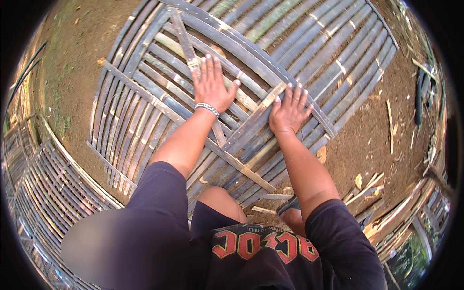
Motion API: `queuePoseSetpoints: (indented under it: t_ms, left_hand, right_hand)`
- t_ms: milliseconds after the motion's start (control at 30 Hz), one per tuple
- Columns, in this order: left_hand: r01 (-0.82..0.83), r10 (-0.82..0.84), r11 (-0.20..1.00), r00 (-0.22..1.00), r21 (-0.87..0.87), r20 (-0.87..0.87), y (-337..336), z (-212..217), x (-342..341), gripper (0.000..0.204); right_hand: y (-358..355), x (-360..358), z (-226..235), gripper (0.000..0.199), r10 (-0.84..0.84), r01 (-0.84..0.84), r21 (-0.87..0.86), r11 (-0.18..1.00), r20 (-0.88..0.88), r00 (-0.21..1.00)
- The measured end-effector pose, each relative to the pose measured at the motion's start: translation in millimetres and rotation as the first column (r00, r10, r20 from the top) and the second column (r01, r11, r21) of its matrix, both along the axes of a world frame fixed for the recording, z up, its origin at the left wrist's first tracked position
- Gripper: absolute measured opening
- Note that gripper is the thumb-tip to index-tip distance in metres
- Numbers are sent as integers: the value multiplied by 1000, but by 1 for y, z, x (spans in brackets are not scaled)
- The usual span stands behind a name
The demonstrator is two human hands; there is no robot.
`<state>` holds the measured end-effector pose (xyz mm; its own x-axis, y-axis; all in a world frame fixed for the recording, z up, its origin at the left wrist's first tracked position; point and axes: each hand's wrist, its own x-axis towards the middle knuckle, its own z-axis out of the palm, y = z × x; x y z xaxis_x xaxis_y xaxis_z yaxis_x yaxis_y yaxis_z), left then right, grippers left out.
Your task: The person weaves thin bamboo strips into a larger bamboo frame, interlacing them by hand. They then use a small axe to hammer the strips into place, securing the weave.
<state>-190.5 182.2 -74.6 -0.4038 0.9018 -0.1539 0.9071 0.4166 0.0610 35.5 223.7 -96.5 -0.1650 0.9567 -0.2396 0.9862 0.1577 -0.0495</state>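
Note:
A large panel of dark, split bamboo slats (328, 58) lies on the ground before me. On top of it rests a smaller framed bamboo panel (166, 89), with gaps between its slats and a diagonal strip (182, 36) across it. My left hand (212, 87), a braided band at its wrist, lies flat over the slats beside that strip, fingers stretched out. Palm down, my right hand (291, 110) presses on the smaller panel's right corner, where frame strips meet. Its fingers are outstretched too. Neither hand grips anything.
Bare brown soil (382, 125) surrounds the panels. Another slatted bamboo panel (63, 188) stands at the left. Loose split bamboo pieces (367, 186) are scattered at the right, near a stack of strips (406, 208). My knee (222, 203) is close to the panel's near edge.

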Motion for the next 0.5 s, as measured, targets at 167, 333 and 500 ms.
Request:
queuePoseSetpoints:
  t_ms: [167,333,500]
  left_hand:
    - [23,-21,999,997,27,-74,1,-11,1,93]
    - [229,-227,971,973,72,-26,-7,2,31,86]
    - [352,-344,936,920,-7,189,-45,3,95,82]
  right_hand:
    - [-1,9,-4,62,30,-14,104,994,-157,987]
    - [-2,14,-8,67,7,30,137,990,-257,966]
    - [-4,15,-6,68,7,36,148,988,-286,958]
